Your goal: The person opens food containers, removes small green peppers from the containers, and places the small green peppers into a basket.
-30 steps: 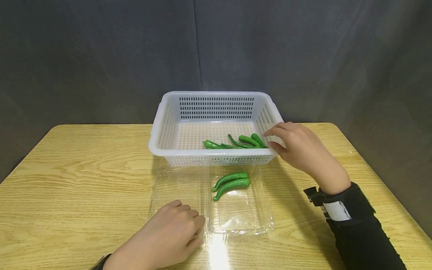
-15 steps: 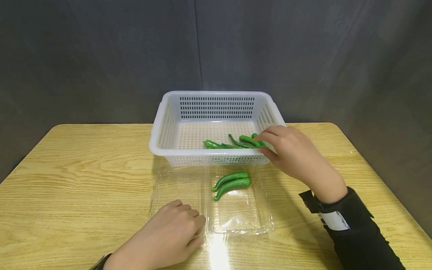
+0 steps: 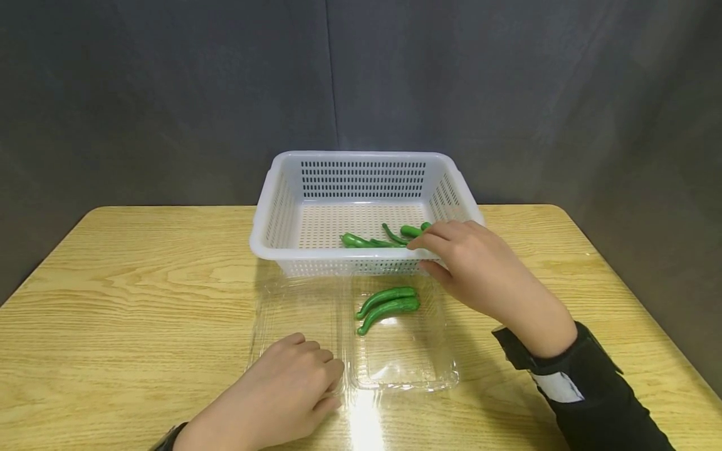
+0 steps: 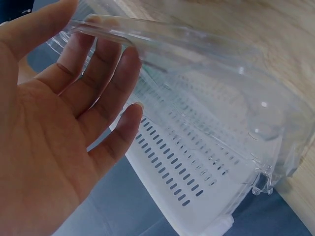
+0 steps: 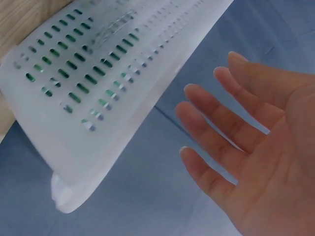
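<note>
A white slotted basket [image 3: 265,207] stands at the middle of the table and holds several green peppers [image 3: 366,241]. My right hand [image 3: 434,250] reaches over the basket's front right corner, its fingertips at the nearest peppers. The right wrist view shows this hand [image 5: 221,128] with fingers spread and nothing in it, beside the basket wall [image 5: 98,83]. In front of the basket lies an opened clear clamshell box [image 3: 406,363] with two green peppers [image 3: 388,303] in its right half. My left hand [image 3: 316,376] rests on the left half, its straight fingers [image 4: 98,88] against the clear plastic edge [image 4: 206,64].
The wooden table [image 3: 141,282] spreads wide on both sides of the basket and box, with rounded corners at the back. A dark grey curtain hangs behind. A black sleeve with a wrist strap [image 3: 564,382] covers my right forearm.
My right hand has moved left from the basket's right rim, over the corner, to the peppers inside. The left hand, the box and its two peppers have stayed put.
</note>
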`<control>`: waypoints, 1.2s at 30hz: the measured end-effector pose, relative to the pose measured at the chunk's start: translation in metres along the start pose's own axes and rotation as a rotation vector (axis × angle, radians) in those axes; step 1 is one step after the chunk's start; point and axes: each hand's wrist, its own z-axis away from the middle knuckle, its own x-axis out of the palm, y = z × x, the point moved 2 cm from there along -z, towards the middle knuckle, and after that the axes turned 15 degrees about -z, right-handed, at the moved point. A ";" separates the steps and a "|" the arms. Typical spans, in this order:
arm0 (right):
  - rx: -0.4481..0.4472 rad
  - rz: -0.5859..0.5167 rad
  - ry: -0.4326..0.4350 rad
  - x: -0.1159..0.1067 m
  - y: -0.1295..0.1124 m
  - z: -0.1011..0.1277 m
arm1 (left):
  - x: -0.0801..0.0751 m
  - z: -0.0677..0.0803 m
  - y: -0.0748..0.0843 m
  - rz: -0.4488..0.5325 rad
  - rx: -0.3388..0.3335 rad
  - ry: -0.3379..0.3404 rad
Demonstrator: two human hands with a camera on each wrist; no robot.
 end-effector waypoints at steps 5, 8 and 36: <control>0.008 -0.002 -0.023 0.002 -0.008 0.001 | 0.000 0.000 0.000 -0.006 0.003 -0.001; 0.009 -0.004 -0.041 0.004 -0.012 0.001 | 0.000 0.000 0.000 -0.005 0.004 0.001; 0.041 -0.044 -0.239 0.035 -0.026 0.002 | 0.000 -0.001 0.000 0.006 0.000 -0.030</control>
